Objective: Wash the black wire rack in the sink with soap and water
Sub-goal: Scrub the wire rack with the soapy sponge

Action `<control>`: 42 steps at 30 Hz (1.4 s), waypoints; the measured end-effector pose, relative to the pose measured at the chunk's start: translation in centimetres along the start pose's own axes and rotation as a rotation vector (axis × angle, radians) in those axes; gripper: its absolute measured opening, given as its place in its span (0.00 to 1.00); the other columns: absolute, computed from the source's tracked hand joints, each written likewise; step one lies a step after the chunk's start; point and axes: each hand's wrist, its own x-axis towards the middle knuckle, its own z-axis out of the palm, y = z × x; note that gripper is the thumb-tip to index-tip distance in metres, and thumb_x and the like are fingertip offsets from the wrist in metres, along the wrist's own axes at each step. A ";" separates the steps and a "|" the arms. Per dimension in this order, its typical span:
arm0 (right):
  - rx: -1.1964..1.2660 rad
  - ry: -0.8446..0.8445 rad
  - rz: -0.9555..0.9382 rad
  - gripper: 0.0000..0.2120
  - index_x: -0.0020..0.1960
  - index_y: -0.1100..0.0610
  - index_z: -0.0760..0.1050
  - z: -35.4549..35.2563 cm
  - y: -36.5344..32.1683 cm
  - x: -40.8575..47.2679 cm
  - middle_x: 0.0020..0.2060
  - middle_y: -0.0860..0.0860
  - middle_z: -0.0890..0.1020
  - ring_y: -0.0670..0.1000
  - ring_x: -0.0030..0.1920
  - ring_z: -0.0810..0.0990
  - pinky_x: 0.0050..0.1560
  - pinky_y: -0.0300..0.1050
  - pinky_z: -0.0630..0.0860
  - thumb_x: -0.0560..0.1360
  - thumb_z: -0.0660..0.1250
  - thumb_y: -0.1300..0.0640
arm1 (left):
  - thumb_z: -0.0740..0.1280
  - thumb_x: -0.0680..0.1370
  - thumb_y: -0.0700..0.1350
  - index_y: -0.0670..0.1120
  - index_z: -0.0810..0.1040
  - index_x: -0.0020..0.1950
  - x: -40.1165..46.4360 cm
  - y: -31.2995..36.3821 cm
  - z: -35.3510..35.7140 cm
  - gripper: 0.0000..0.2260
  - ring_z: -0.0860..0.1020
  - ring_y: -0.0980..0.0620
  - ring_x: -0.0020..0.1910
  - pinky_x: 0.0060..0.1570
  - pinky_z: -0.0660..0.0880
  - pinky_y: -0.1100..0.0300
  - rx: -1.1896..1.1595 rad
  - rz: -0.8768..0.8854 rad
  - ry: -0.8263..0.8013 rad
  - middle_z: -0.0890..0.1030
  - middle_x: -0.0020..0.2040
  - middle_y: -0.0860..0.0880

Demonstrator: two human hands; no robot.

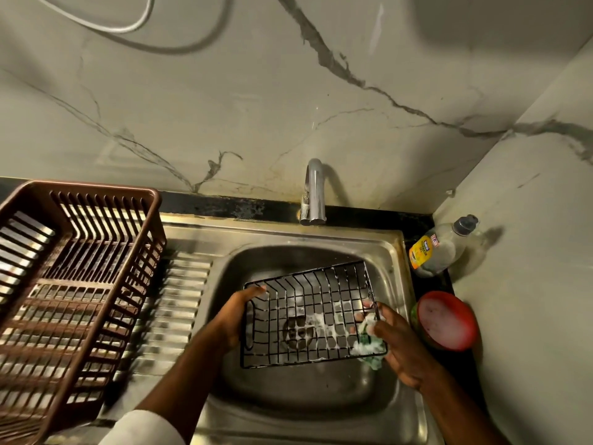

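Note:
The black wire rack point(308, 313) hangs over the steel sink point(393, 252), streaked with white foam along its lower right wires. My left hand point(239, 316) grips its left edge, fingers curled over the rim. At the rack's right corner my right hand point(396, 342) holds a soapy green sponge point(369, 343) pressed against the wires. The drain point(299, 332) shows through the grid. No water runs from the tap point(313, 194).
A brown plastic dish basket point(70, 284) stands on the ribbed drainboard point(179, 303) at left. A dish-soap bottle point(441, 247) leans in the right corner. A red tub of soap paste point(447, 319) sits beside the sink. Marble walls close in behind and at right.

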 end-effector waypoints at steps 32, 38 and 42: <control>-1.684 0.410 -0.446 0.13 0.57 0.51 0.83 7.5 0.0 2.1 0.56 0.50 0.84 0.53 0.57 0.80 0.53 0.47 0.79 0.73 0.74 0.59 | 0.70 0.65 0.47 0.40 0.81 0.56 -2.0 1.9 2.8 0.21 0.82 0.38 0.52 0.53 0.76 0.45 -0.190 0.448 -0.029 0.84 0.57 0.35; -1.559 0.192 -0.199 0.08 0.56 0.55 0.81 9.3 1.1 0.7 0.51 0.52 0.85 0.52 0.52 0.83 0.51 0.43 0.78 0.79 0.67 0.58 | 0.73 0.60 0.48 0.40 0.83 0.53 -1.8 1.7 3.8 0.24 0.81 0.36 0.52 0.57 0.75 0.37 -0.071 0.622 -0.026 0.86 0.51 0.38; -1.321 0.082 -0.167 0.06 0.50 0.51 0.82 11.8 1.1 1.2 0.44 0.48 0.85 0.48 0.43 0.81 0.47 0.41 0.78 0.79 0.67 0.52 | 0.72 0.61 0.42 0.39 0.83 0.55 -2.3 1.4 5.1 0.23 0.83 0.44 0.49 0.51 0.77 0.52 -0.019 0.659 -0.056 0.86 0.51 0.38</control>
